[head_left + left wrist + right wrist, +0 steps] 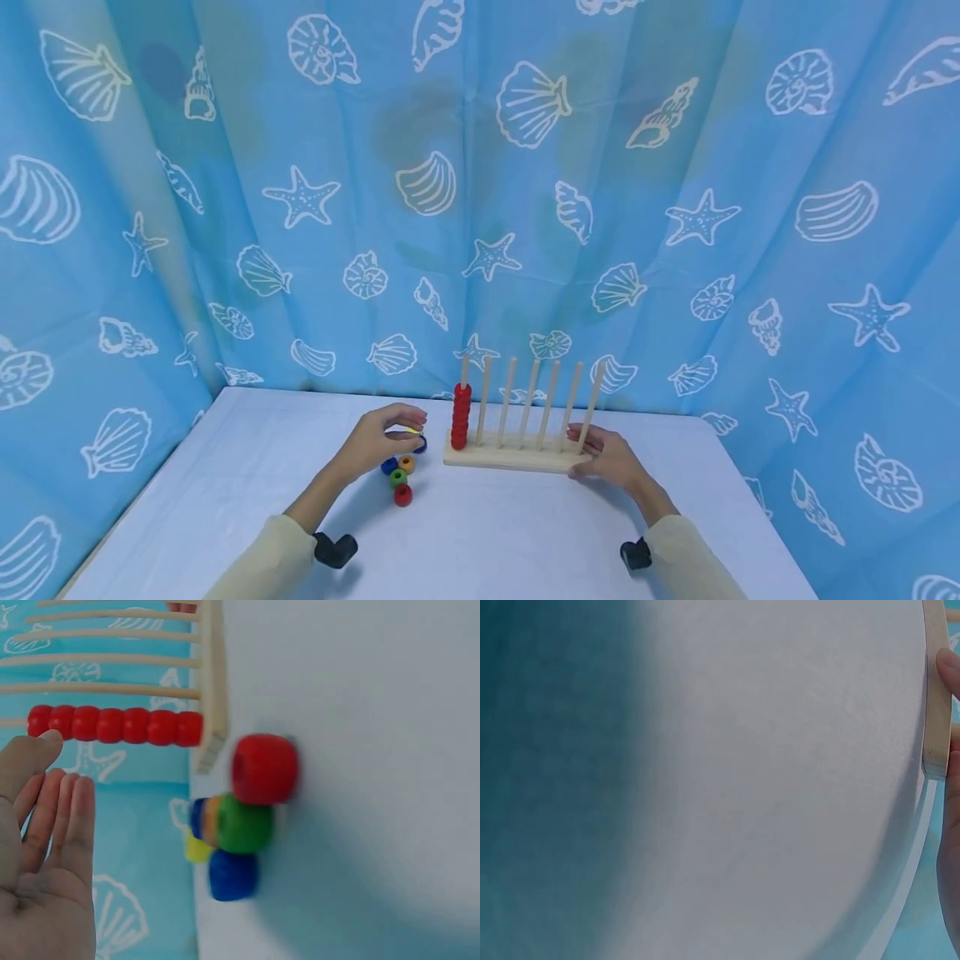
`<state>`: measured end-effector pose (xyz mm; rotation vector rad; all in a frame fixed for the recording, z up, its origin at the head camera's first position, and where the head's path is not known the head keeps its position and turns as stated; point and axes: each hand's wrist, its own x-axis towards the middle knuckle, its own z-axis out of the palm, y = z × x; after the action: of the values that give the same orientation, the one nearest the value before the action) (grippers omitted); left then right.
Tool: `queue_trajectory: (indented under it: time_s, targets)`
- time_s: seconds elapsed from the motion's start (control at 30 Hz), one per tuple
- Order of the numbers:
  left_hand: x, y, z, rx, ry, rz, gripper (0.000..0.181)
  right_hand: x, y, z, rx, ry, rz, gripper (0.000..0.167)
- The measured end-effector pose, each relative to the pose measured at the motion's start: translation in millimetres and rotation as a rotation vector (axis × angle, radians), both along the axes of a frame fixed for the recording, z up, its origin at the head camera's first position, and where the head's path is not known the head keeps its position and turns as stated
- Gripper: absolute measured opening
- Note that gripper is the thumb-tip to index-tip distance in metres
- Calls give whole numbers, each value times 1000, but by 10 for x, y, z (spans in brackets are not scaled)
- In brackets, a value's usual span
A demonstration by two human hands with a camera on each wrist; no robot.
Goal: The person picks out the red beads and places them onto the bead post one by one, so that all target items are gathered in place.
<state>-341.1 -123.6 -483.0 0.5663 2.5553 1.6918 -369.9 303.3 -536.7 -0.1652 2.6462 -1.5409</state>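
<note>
A wooden peg stand [510,457] with several upright pegs sits on the table. Its leftmost peg carries a stack of red beads [461,417]; the other pegs are bare. My right hand [613,460] grips the stand's right end, the thumb [949,669] lying against the base's front edge. Left of the stand, my left hand [378,440] hovers over loose beads, its thumb and fingers apart with nothing between them. Below it lie a red bead [265,769], a green bead [247,825], a blue bead [234,875], an orange bead [407,463], a yellow bead [198,850] and another blue bead [421,445].
A white cloth covers the table [510,542]. Behind and at both sides hangs a blue curtain [465,208] with white shell and starfish prints. Each wrist wears a black camera mount [334,550].
</note>
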Motion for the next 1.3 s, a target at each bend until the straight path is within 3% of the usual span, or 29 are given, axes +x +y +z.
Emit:
queue_trajectory:
  time_s: [0.13, 0.3, 0.5, 0.67, 0.83, 1.13, 1.3]
  targets:
    - [102, -79, -116, -1, -45, 4, 35, 2, -1, 5, 2, -14, -5, 75]
    - [144, -108, -209, -53, -39, -9, 32, 12, -9, 38, 11, -10, -29, 74]
    - [247, -126, -324, -88, -17, -91, 29, 25, -11, 11, 10, -16, -20, 75]
    - [329, -158, -437, -25, 6, -149, 30, 37, -19, 8, 7, -17, -18, 75]
    - [384, -181, -456, 11, -26, -156, 30, 31, -38, 29, 19, -2, -25, 73]
    - [416, -226, -440, -95, -49, -118, 38, 14, -53, 7, 29, -5, -35, 72]
    - [410, -263, -422, -96, -92, -171, 39, 2, -46, 15, 19, -2, -35, 73]
